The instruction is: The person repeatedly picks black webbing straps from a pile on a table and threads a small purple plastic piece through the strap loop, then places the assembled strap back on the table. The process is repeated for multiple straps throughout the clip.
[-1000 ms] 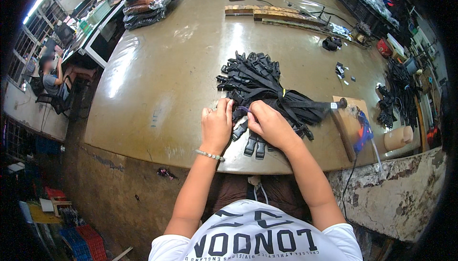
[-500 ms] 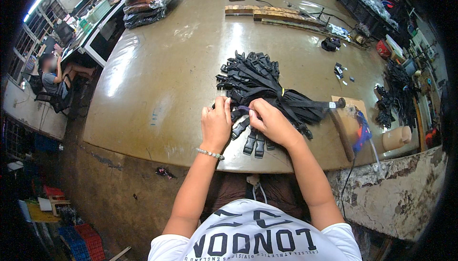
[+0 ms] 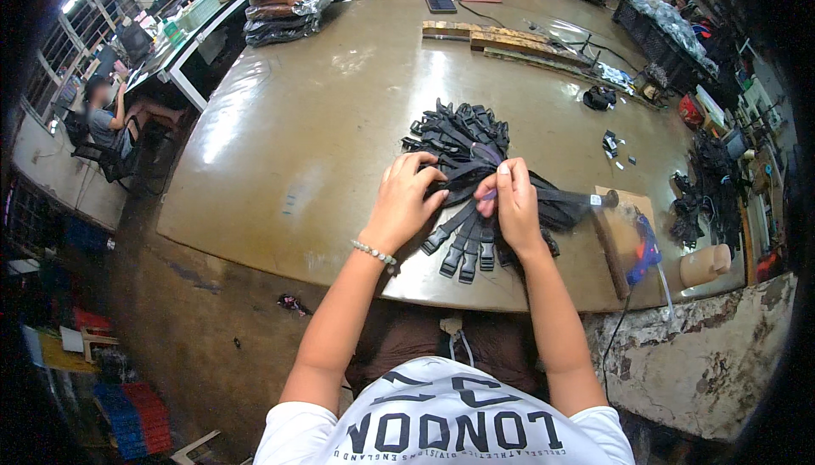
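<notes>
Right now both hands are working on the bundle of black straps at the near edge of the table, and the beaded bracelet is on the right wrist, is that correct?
Not quite: the beaded bracelet is on the left wrist, not the right. The head view shows it just below the left hand. The rest holds: the left hand and the right hand are both on the bundle of black straps near the table's near edge.

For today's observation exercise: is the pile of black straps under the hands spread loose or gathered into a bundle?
Gathered. The black straps fan out from one pinched point between the left hand and right hand, buckle ends hanging towards the table edge.
</notes>
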Demonstrator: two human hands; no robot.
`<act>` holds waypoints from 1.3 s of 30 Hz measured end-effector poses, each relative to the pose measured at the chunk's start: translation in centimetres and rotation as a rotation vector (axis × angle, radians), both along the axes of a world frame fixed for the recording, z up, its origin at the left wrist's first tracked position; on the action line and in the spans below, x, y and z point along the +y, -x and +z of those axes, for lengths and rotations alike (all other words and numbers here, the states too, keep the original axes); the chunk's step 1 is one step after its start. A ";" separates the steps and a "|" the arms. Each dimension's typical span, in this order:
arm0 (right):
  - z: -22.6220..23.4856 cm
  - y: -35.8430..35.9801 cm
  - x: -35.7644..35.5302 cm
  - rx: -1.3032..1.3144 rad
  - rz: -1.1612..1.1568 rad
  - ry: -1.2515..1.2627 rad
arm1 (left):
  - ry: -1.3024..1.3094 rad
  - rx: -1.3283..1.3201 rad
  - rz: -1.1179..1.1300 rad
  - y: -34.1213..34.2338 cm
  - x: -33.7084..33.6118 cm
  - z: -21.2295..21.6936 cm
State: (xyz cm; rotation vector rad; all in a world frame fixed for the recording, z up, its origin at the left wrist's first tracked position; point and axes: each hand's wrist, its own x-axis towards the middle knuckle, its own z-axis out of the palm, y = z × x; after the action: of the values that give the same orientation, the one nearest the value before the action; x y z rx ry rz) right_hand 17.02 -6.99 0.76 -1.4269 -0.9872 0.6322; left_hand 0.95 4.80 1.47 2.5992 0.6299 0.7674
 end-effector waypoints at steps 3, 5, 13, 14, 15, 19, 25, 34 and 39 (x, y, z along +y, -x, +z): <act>-0.6 0.3 0.5 -0.071 0.005 -0.141 | -0.019 0.045 -0.021 0.2 0.0 0.6; -0.9 0.4 0.5 -0.155 -0.046 -0.081 | 0.043 0.109 0.014 0.4 -0.4 0.8; -0.7 0.2 0.3 -0.139 0.020 -0.028 | 0.000 0.156 0.083 -1.8 -1.9 -0.2; -0.7 0.2 0.3 -0.137 0.018 0.020 | 0.042 0.166 0.095 -2.2 -1.8 -0.4; -0.8 0.2 0.3 -0.139 0.019 0.054 | 0.067 0.148 0.098 -2.4 -1.8 -0.6; -1.5 0.1 0.5 -0.187 -0.019 0.038 | 0.210 -0.108 0.168 -2.2 -1.9 -1.4; -1.3 -0.6 0.1 -0.133 0.028 0.128 | 0.302 -0.275 0.260 -1.9 -2.2 -2.8; 0.0 0.4 0.0 -0.353 0.001 0.220 | 0.209 -0.267 0.204 -2.0 -2.0 -3.2; -0.3 0.6 0.0 -0.440 0.013 0.187 | 0.194 -0.259 0.178 -2.0 -2.2 -3.7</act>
State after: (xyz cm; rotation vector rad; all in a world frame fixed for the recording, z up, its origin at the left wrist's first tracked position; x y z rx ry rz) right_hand 16.44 -6.96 0.48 -1.7712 -1.3054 0.4337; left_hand 2.97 2.63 -2.27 2.2430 0.8185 1.0229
